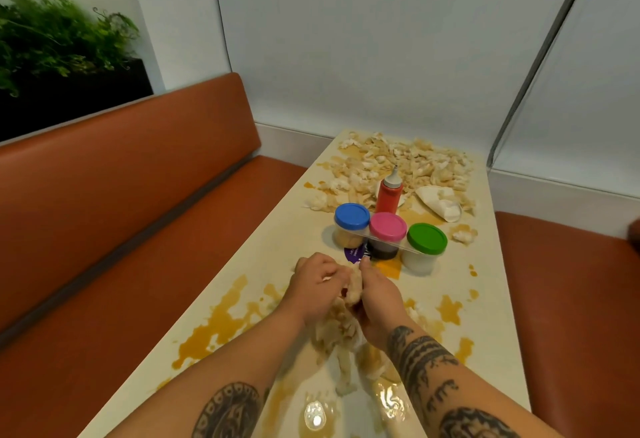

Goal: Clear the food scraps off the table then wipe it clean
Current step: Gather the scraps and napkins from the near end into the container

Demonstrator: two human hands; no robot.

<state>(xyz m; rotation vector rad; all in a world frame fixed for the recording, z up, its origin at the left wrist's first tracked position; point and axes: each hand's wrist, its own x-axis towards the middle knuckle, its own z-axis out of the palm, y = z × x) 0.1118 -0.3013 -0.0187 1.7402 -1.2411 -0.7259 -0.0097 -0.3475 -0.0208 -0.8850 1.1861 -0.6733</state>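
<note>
Together, left hand (317, 287) and right hand (379, 297) gripping soggy, lumpy scraps (355, 287), glossy sauce-smeared table (294, 230)

Dark patterned tattoos (426, 365) mark both forearms (242, 368).

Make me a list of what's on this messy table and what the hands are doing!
hands: left hand and right hand grip a scrap clump together
far end: big scrap pile
middle: red bottle
jars: blue lid, pink lid, green lid
table: orange spills
</note>
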